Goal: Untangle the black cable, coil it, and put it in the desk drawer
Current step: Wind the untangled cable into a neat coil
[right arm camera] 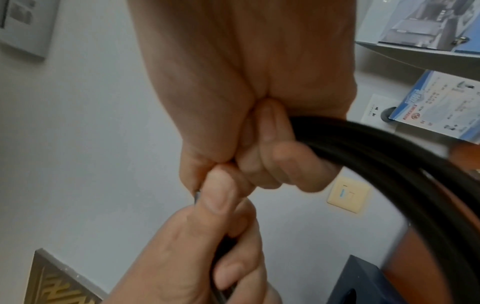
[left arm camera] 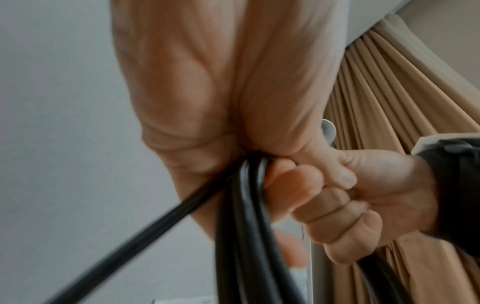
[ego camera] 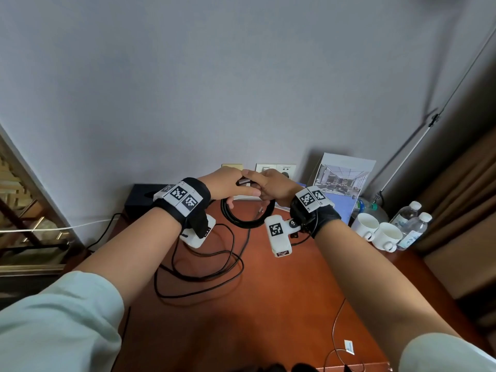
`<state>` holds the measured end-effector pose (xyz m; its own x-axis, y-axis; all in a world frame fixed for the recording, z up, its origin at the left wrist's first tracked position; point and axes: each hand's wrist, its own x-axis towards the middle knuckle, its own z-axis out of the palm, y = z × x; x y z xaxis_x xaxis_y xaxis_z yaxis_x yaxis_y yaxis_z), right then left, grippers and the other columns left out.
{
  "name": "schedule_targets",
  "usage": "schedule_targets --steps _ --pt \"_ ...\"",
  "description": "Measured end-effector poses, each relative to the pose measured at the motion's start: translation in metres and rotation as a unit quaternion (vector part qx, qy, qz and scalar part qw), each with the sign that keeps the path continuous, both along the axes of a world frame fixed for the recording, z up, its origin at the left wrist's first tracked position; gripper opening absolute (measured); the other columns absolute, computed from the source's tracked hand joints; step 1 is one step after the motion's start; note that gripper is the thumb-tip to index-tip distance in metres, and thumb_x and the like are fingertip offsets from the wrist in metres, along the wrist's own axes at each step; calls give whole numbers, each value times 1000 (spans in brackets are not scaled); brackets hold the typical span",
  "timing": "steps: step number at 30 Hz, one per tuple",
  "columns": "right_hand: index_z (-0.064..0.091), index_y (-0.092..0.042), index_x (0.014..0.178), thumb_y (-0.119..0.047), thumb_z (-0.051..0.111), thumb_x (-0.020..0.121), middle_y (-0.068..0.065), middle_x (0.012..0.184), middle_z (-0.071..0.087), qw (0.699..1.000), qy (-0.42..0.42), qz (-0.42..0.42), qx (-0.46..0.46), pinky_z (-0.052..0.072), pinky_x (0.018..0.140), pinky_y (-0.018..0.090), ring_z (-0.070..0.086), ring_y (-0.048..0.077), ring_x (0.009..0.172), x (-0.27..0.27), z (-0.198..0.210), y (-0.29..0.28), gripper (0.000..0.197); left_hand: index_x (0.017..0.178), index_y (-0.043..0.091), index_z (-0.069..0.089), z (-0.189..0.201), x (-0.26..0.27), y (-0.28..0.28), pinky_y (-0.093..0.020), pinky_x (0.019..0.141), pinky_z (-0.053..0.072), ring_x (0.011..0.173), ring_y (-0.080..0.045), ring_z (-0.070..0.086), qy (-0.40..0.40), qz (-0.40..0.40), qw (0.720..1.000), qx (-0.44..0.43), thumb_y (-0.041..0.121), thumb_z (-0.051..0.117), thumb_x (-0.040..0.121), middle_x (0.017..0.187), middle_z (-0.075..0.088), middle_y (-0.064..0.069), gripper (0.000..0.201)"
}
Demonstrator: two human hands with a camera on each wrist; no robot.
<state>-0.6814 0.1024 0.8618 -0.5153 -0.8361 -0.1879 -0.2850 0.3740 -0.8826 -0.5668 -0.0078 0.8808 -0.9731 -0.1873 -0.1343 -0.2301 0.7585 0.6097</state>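
The black cable [ego camera: 247, 220] is wound into a small coil that hangs from both hands above the red-brown desk [ego camera: 281, 296], close to the wall. My left hand [ego camera: 236, 189] grips the top of the coil; several strands run out of its fist [left arm camera: 246, 205]. My right hand [ego camera: 258, 185] grips the same bundle right beside it, fingers [right arm camera: 285, 162] curled round the strands [right arm camera: 402, 174]. A dark plug [ego camera: 243, 181] sticks up between the two hands. More black cable [ego camera: 204, 275] lies in loose loops on the desk below. No drawer is in view.
Two white cups [ego camera: 365, 224] and water bottles [ego camera: 414, 224] stand at the desk's right back. A brochure stand [ego camera: 342, 178] leans on the wall, a black box [ego camera: 145, 197] sits back left. Wall sockets [ego camera: 276, 167] are behind the hands. A thin tagged wire [ego camera: 349, 347] lies front right.
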Motion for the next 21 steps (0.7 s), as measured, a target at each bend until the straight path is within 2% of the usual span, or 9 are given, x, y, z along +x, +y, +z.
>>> schedule_targets --steps 2,5,9,11,13,15,17,18,21 --pt "35 -14 52 -48 55 92 -3 39 25 999 -32 -1 -13 27 49 28 22 14 36 0 0 2 56 79 24 55 -3 0 -4 -28 76 50 61 -24 69 26 5 999 31 46 60 89 45 58 4 24" --pt "23 -19 56 -44 52 95 -6 43 17 996 -74 -14 -43 19 44 22 14 12 38 1 3 6 55 72 13 56 -14 2 -12 -41 78 55 53 -20 60 67 -4 986 151 35 61 91 61 60 -1 29" --pt "27 -19 55 -48 52 94 -5 46 17 997 -68 -10 -33 20 40 19 13 12 40 0 2 7 55 66 9 48 -28 3 -9 -49 79 57 40 -16 50 95 17 969 225 22 49 99 45 42 4 35" --pt "36 -16 56 -52 51 93 -3 46 19 998 -54 6 -21 21 40 20 14 12 40 2 1 7 54 66 2 51 -31 1 -9 -49 82 56 41 -19 55 78 44 972 218 29 50 98 39 42 1 42" --pt "41 -13 57 -54 51 92 -2 44 21 999 -45 23 -15 21 41 20 15 13 39 4 2 7 55 79 -9 59 -29 1 -12 -41 91 52 50 -24 64 40 56 981 183 39 50 96 37 48 0 51" --pt "41 -13 57 -55 53 90 -1 44 22 999 -28 40 -5 23 42 21 16 14 39 6 4 6 55 86 -2 68 -23 1 -12 -32 97 46 58 -18 69 16 52 991 121 44 50 94 37 52 0 50" --pt "43 -13 56 -58 57 86 3 46 27 999 13 45 10 29 43 21 22 15 39 6 2 2 56 67 11 69 -15 1 -8 -29 95 46 57 -6 65 9 53 997 61 41 52 91 37 53 2 42" --pt "45 -13 55 -60 59 84 5 48 30 999 36 39 11 30 44 22 25 16 40 5 1 0 56 63 11 65 -12 0 -6 -28 92 47 56 -5 64 7 55 997 45 40 53 90 37 54 2 41" --pt "53 -19 52 -61 59 82 8 54 32 999 27 23 -20 24 48 27 27 18 44 5 -5 -2 53 68 8 60 -11 -3 -7 -26 82 49 57 -12 68 1 65 997 41 42 58 86 38 55 0 39"
